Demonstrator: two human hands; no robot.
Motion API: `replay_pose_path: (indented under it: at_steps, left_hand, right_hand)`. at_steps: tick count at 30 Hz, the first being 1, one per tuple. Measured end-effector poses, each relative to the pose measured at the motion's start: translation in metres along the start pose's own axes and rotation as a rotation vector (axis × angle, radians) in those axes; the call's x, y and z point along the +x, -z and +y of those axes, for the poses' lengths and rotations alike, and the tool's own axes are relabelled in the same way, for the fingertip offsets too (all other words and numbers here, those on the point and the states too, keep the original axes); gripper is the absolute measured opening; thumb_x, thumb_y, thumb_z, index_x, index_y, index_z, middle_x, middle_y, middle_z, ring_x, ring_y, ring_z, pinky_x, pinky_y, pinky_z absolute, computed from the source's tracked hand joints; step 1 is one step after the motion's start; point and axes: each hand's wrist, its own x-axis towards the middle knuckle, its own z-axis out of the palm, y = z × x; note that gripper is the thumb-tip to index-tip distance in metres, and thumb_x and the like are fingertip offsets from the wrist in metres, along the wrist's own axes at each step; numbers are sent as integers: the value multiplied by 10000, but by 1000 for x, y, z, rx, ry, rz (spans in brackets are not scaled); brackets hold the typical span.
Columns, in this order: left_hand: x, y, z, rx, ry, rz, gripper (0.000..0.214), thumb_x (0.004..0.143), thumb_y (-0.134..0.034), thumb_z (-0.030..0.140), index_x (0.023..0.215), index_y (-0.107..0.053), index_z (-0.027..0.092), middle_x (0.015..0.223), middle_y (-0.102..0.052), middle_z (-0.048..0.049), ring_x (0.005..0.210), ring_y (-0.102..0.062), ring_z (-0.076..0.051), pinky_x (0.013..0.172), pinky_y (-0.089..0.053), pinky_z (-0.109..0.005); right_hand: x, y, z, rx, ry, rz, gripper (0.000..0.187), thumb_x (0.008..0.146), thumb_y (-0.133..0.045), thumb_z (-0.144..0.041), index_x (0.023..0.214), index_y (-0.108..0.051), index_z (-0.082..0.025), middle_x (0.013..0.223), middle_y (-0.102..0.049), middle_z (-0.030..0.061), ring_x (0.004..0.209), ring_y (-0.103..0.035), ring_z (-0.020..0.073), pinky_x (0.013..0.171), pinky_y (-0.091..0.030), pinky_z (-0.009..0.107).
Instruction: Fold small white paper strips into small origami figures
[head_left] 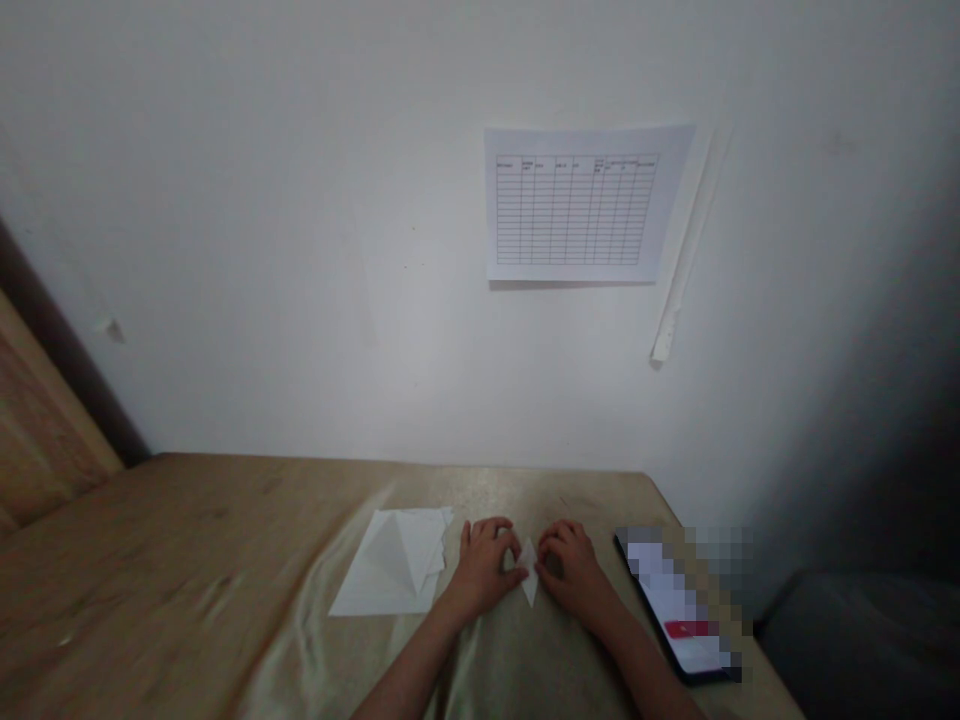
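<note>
A small white piece of folded paper [529, 582], shaped like a narrow diamond, stands between my two hands over the table. My left hand [484, 570] has its fingers curled, with thumb and fingertips at the paper's left side. From the right, my right hand [574, 568] pinches at the opposite edge, its fingers bent as well. Some of the fingertips' contact with the paper is too small to make out. Left of my left hand lies a stack of white paper sheets [367, 580], with a creased, partly folded one on top.
A phone [679, 610], partly blurred out, lies right of my right forearm near the table's right edge. The table [187, 580] has a wrinkled, shiny brownish cover and meets a white wall. A printed table sheet [570, 210] hangs there. Wooden furniture [45, 420] stands at far left.
</note>
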Motion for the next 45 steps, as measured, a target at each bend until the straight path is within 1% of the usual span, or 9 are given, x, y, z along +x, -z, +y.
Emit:
replay_pose_path:
  at_steps: [6,15,20,23,27,33,37,41,45]
  left_hand:
    - [-2,4,1,-4,-6,-46,389,650,-875,335,973,-671,262,1418,-561,-68,1398,-427,-328,1215,-104,-633]
    - [0,6,-1,-37,3,-67,489,555,-927,370,953,-666,259,1413,-567,-81,1400,-427,-352,1213,-103,-637]
    - [-2,4,-4,-43,-15,-70,583,484,-953,418,964,-662,260,1429,-554,-96,1409,-416,-358,1218,-89,-633]
    - [-2,2,-6,-48,-23,-55,599,467,-959,427,963,-670,259,1423,-560,-90,1400,-426,-358,1219,-87,-630]
    - [0,1,-8,-55,-20,-36,509,508,-949,431,912,-694,257,1407,-585,-81,1374,-454,-351,1213,-124,-615]
    - [5,5,-6,-85,26,-1,222,651,-896,297,806,-742,259,1364,-644,-40,1311,-522,-295,1197,-209,-543]
    - [7,6,-4,-80,29,12,85,727,-823,245,776,-756,263,1337,-672,-31,1286,-544,-277,1184,-244,-532]
    - [8,4,-5,-58,17,6,33,768,-767,235,786,-761,262,1354,-667,-38,1295,-534,-278,1189,-234,-553]
    - [7,0,-7,-59,8,23,58,781,-735,203,786,-750,258,1351,-666,-45,1299,-525,-280,1203,-181,-592]
  right_hand:
    - [2,-2,1,-26,3,-7,87,815,-642,-168,862,-676,-233,1076,-658,56,1157,-518,247,1052,-384,385]
    - [0,0,-1,-9,11,4,89,814,-645,-153,861,-671,-224,1057,-652,58,1148,-511,244,1048,-383,374]
    - [1,0,-1,-21,-3,-7,102,813,-637,-146,865,-669,-228,1071,-651,58,1150,-511,244,1052,-383,379]
    - [1,0,-1,-28,-1,-6,105,811,-639,-149,868,-670,-231,1072,-652,59,1156,-512,249,1052,-383,386]
    - [0,1,-2,-34,-4,-6,93,822,-634,-164,865,-673,-237,1078,-654,60,1156,-516,252,1038,-392,385]
    - [0,-1,0,-49,2,-10,88,833,-626,-170,883,-666,-230,1082,-652,61,1158,-515,249,1034,-394,381]
    - [0,-3,1,-70,16,-5,93,830,-624,-162,880,-663,-230,1080,-657,62,1149,-522,248,1030,-400,378]
    - [0,-2,0,-61,14,3,100,829,-623,-158,881,-657,-236,1090,-659,57,1154,-524,248,1035,-399,377]
    - [1,-1,-1,-49,2,4,104,836,-620,-168,905,-649,-240,1081,-656,62,1150,-526,257,1038,-397,388]
